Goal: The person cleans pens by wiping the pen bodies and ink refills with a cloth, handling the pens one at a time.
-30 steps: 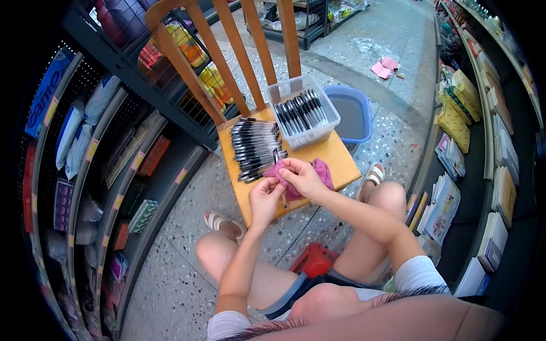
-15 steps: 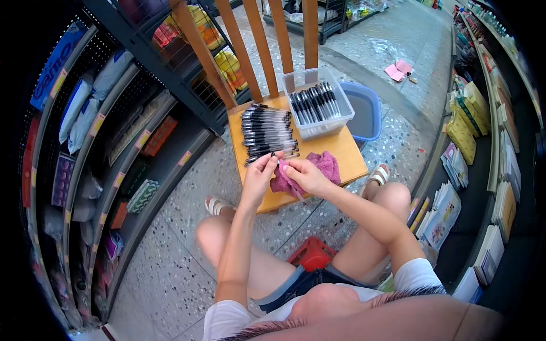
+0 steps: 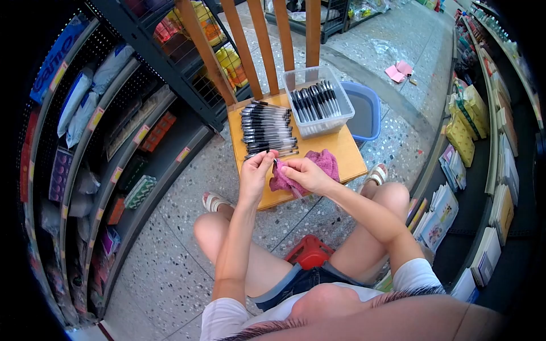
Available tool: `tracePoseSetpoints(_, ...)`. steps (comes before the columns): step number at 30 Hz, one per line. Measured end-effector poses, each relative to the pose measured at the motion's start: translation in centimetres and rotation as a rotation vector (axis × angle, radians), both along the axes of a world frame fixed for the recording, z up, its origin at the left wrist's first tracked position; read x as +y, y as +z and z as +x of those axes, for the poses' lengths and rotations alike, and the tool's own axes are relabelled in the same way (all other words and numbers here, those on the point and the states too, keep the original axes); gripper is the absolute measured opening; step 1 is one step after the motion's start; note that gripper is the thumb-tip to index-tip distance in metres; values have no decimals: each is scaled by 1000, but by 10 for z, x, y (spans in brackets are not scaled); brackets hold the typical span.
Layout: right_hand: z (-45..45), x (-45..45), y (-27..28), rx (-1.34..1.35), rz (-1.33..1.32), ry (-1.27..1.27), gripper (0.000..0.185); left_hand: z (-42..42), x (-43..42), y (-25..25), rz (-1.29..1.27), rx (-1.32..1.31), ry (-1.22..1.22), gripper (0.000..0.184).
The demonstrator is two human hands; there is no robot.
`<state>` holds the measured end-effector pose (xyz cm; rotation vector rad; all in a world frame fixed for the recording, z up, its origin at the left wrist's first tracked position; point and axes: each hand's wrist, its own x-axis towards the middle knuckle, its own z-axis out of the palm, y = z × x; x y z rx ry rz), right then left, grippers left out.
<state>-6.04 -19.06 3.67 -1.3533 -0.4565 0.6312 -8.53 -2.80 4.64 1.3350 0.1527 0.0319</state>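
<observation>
One yellow wooden chair (image 3: 351,158) with a slatted back spreads beneath and beyond the grip, its slats farthest from the hands. Past the grip, to its far right, a blue plastic tub (image 3: 377,113) sits on the floor behind the seat. Nearer, a clear rectangular plastic box (image 3: 327,129) stands on the seat beyond the right hand (image 3: 307,174), holding black-and-clear pens (image 3: 314,102) that lean upward. Just beyond the left hand (image 3: 255,171) lies a row of black-and-clear pens (image 3: 267,126), their long axes crosswise to the grip; the left hand is nearer to this row, the right nearer to the box. A crumpled purple-pink cloth (image 3: 324,163) rests under the right hand and spills out to its right.

The smallest thing is a slim clear-barrelled pen (image 3: 298,194) within the grip, partly wrapped in the cloth. Its long axis slants from the left fingertips down past the right hand, and the clear end points toward the person and slightly right. The left thumb and fingers appear pinched on its dark upper end, mostly hidden; the right fingers are clamped on the cloth around the barrel.
</observation>
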Motion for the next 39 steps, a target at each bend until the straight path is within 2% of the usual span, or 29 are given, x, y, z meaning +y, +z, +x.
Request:
tracePoseSetpoints(5,0,0,-7,14,-1,70,25,2,4,-3,-24,-4,57,17)
tracePoseSetpoints(8,0,-2,-3,-109,-89,68,26,3,5,-2,-25,23,98,16)
tracePoseSetpoints(11,0,-2,-4,-43,-85,35,26,4,5,-3,-37,9,109,16)
tracePoseSetpoints(14,-2,-2,10,165,-5,-3,26,-2,0,1,15,110,9,13)
tracePoseSetpoints(18,3,-1,-5,77,51,21,24,-1,-6,-1,-49,91,-13,12)
tracePoseSetpoints(27,3,3,-1,-58,-69,70,23,3,0,-9,-8,16,155,14)
tracePoseSetpoints(32,-1,2,-2,-42,-114,74,23,6,6,-8,-97,14,180,14)
tracePoseSetpoints(36,0,0,0,12,-88,72,25,7,10,-2,-96,17,150,17)
tracePoseSetpoints(39,4,1,-10,47,-45,23,25,8,12,-1,-75,53,26,23)
